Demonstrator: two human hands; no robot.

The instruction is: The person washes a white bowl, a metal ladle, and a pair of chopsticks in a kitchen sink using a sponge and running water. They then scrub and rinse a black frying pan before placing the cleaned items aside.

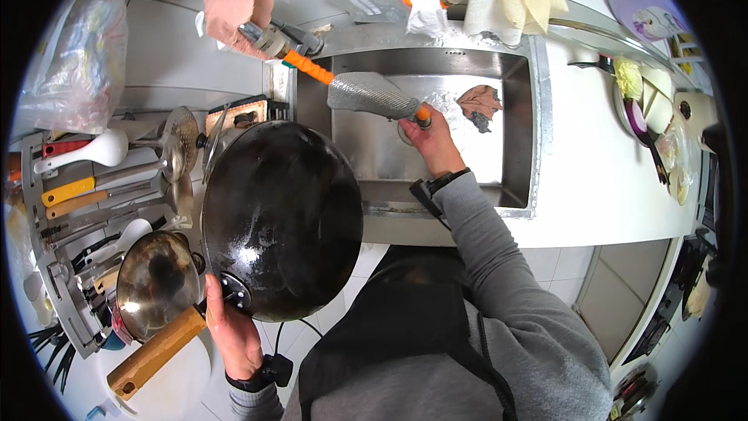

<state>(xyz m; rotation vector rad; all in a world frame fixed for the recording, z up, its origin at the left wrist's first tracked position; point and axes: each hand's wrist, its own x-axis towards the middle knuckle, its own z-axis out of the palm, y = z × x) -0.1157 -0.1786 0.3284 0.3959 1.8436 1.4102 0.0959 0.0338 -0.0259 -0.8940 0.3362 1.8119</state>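
Note:
My left hand (235, 327) grips a large black wok (283, 216) where its wooden handle (158, 352) joins the pan; the fingers are partly hidden. The wok is tilted, held left of the sink, its dark surface wet and shiny. My right hand (435, 143) is closed around the nozzle end of an orange-wrapped faucet (310, 66), above the stainless steel sink (380, 164). Grey mesh cloth (374, 95) wraps the faucet's middle. On the sink floor lies a crumpled brown cloth (480, 105) with dark stains.
A wall rack (67, 304) of ladles, spatulas and knives hangs at left, with a glass lid (158, 286) nearby. Cloths (514, 0) drape behind the sink. On the right counter (596, 187), a plate holds cabbage (628, 79) and an eggplant (636, 116).

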